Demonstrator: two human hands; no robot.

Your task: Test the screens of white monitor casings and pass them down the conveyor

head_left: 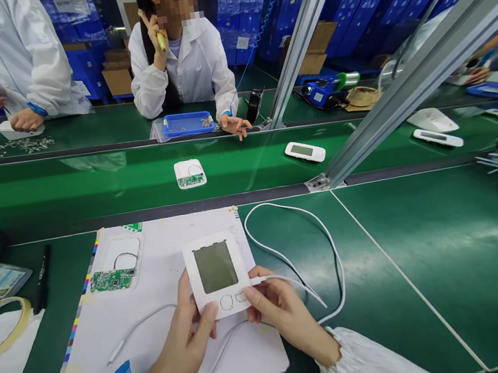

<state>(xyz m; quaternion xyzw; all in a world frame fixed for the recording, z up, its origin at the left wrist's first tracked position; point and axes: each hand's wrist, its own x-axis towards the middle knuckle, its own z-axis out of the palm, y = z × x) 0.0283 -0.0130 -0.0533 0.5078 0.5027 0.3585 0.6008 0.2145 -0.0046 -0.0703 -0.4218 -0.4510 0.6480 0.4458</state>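
A white device with a grey LCD screen (217, 271) is held over a white paper sheet (157, 323). My left hand (190, 330) grips its lower left edge, thumb by the round buttons. My right hand (278, 309) pinches its right side, where a white cable (314, 226) is plugged in and loops across the green mat. An opened back half with a green circuit board (113, 270) lies on the sheet to the left. A second thin white cable (135, 332) lies across the sheet.
A tape roll (0, 326), a black pen (42, 277) and labels lie at left. On the conveyor belt (92, 190) sit an open unit (190, 173) and finished units (304, 151). Two people in white coats work across it beside a blue tray (188, 123). Metal struts (401, 85) slant at right.
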